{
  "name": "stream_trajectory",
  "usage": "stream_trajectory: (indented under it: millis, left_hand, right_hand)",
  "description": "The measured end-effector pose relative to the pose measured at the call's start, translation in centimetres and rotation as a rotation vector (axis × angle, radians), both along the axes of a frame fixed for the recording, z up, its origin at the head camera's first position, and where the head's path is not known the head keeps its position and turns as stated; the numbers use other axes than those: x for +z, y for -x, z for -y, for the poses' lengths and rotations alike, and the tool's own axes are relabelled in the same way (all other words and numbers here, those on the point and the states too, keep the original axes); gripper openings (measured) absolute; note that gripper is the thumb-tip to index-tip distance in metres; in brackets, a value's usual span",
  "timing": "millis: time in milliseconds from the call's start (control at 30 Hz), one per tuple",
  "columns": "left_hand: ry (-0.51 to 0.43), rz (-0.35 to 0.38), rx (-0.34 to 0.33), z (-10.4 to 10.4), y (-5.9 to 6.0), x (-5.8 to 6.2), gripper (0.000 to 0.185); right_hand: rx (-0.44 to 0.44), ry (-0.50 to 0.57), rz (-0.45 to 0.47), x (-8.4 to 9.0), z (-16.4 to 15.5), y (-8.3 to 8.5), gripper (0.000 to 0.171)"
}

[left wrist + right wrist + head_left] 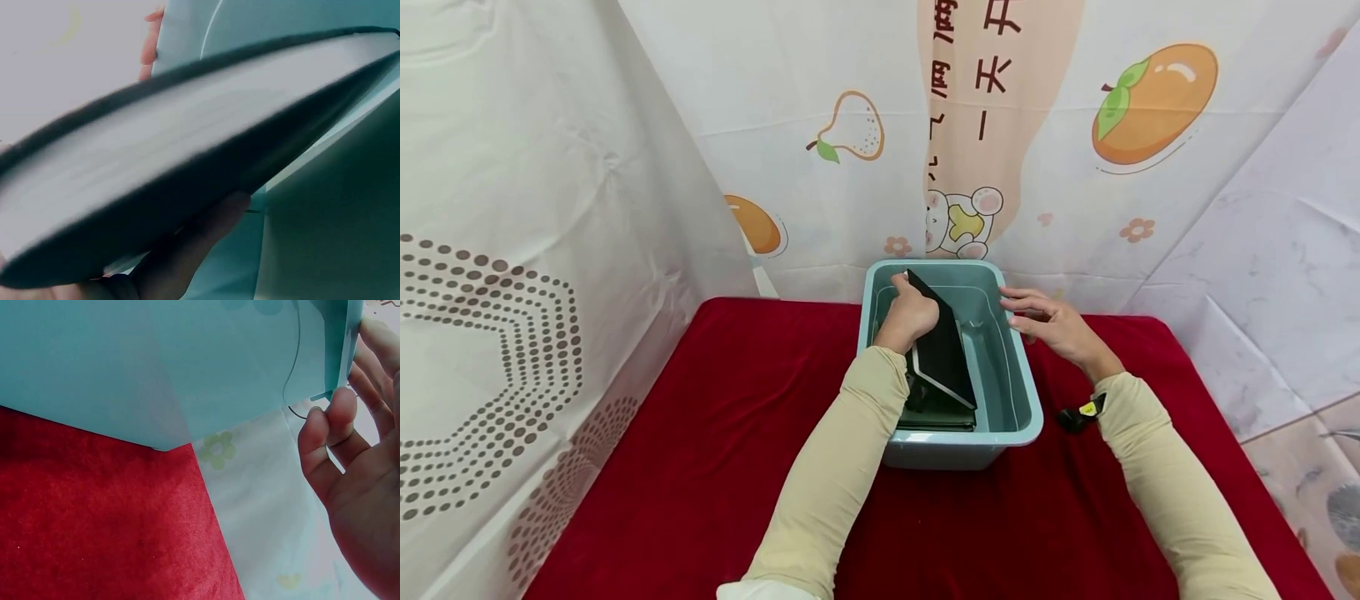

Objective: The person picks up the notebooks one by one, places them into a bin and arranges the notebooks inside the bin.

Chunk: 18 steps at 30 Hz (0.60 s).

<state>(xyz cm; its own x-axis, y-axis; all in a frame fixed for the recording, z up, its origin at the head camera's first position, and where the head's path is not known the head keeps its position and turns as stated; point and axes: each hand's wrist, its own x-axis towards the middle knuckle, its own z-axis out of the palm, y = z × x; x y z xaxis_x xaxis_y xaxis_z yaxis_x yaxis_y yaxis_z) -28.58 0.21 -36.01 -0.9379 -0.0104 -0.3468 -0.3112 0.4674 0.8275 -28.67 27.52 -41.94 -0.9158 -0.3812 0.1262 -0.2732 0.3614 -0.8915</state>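
In the head view, my left hand (912, 315) grips a black-covered book (946, 354) by its upper left edge. The book leans at a slant inside a light blue plastic bin (1032, 417). Its pale page edges (156, 140) fill the left wrist view, with the thumb against the dark cover. Beneath it lies a dark green flat item (936, 419), like a book or folder, partly covered. My right hand (1051, 323) is at the bin's right rim, its loosely extended fingers touching the edge; in the right wrist view the fingers (369, 384) reach that rim.
The bin stands on a red cloth-covered table (737, 433), near its back edge. Printed white curtains (820, 208) hang close behind and at the sides. A black wrist device (1078, 415) with a yellow mark sits at my right wrist.
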Motion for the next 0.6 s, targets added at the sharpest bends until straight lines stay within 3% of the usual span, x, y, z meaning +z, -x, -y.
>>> stream_trajectory:
  millis: [267,600]
  left_hand:
    - [-0.017,0.01,-0.002,0.0,-0.1,-0.4,0.071]
    - [0.034,0.024,-0.029,-0.3,0.2,-1.3,0.067]
  right_hand:
    - [-0.013,-0.001,0.005,0.0,0.0,-0.1,0.044]
    - [-0.022,0.018,0.011,0.1,0.2,-0.2,0.043]
